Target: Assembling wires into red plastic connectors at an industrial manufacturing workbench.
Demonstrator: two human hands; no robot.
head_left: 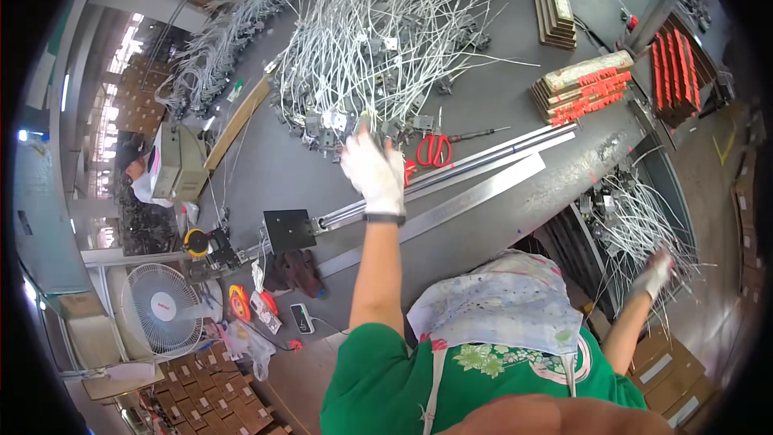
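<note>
A large heap of small metal-and-black parts with long white wires (378, 40) lies on the grey table. My left hand (374, 173), in a white glove, reaches to the heap's near edge; its thumb stands apart from the fingers, and nothing is plainly held. At the right, my right hand (654, 274), also gloved, is among the white wires of a second pile (632, 209) in a bin below table height. Its fingers are blurred, so their grip does not show. Red-handled scissors (435, 151) and a screwdriver (481, 134) lie right of my left hand.
A metal rail (483, 157) and a flat metal strip (475, 193) cross the table's near side, with a black plate (291, 230) at the rail's left end. Stacked boards with red marks (580, 89) stand right. A phone (302, 318) and a fan (163, 308) are lower left.
</note>
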